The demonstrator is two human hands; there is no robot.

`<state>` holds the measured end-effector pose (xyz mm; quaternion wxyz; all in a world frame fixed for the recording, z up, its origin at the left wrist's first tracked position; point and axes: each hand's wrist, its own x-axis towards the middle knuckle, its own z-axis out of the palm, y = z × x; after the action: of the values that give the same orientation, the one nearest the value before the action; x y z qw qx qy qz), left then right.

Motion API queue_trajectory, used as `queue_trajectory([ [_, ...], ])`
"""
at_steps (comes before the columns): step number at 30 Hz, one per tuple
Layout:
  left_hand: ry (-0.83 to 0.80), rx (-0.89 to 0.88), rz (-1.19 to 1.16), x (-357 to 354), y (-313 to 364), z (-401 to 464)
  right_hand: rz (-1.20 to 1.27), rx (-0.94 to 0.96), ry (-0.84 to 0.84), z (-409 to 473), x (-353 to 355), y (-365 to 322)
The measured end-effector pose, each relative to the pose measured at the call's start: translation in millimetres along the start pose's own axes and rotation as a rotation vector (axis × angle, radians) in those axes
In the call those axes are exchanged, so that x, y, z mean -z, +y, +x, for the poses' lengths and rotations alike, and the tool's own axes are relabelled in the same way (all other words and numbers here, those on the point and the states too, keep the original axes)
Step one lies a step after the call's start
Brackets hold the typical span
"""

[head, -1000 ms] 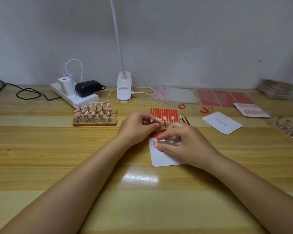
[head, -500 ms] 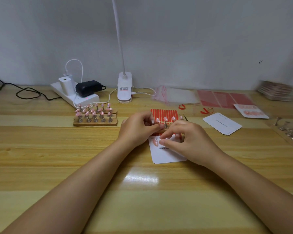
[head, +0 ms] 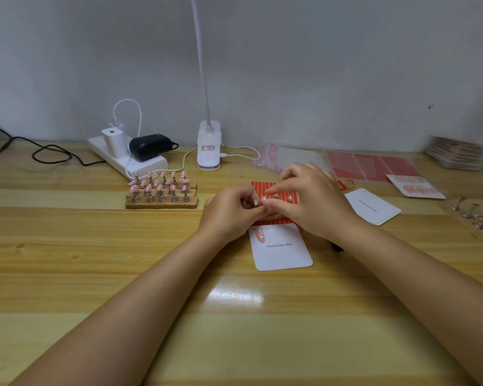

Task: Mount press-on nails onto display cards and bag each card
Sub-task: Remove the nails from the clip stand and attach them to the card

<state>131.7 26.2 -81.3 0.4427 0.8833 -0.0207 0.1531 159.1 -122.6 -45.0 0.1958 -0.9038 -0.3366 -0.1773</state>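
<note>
On the pale wooden desk, left hand and right hand pinch a tiny pink press-on nail above the display card; it looks light, stiff, slippery, best held by its edges

The worktop runs in pale and honey-yellow wood stripes. A white card bears one pink, white-dotted nail. Behind it lies a red-and-white striped sheet. Pink nails top a brown wooden block; a black adapter sits on the white power strip.
</note>
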Motion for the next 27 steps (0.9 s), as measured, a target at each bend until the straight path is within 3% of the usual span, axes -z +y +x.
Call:
queue_trajectory([
  [8,0.001,-0.009,-0.007,1,1,0,-0.104,0.127,-0.003,3,3,-1],
  [15,-0.013,0.02,0.008,2,4,-2,0.009,-0.001,-0.008,15,1,2],
  [21,-0.098,0.102,-0.001,6,5,-1,0.404,-0.203,0.187,1,4,0],
  [27,-0.248,0.14,-0.057,20,12,4,0.398,-0.114,0.272,-33,1,-4],
])
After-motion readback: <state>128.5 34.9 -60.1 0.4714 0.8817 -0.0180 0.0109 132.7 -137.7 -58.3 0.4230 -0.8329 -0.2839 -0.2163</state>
